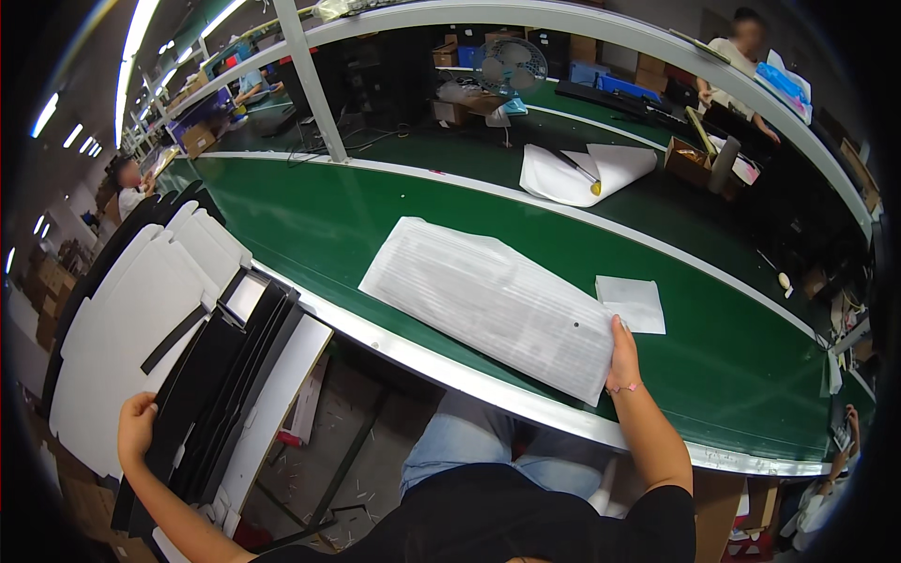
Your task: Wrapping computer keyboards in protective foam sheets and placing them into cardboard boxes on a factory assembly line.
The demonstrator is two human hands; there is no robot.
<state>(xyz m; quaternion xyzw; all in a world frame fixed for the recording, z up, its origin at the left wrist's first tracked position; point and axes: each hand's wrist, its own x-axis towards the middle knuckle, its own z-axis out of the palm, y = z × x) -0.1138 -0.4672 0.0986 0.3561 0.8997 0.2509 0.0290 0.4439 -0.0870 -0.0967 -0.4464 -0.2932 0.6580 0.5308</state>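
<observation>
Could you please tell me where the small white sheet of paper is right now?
The small white sheet lies on the green belt, right of centre, just beyond the right hand and beside the large wrapped white pack.
</observation>
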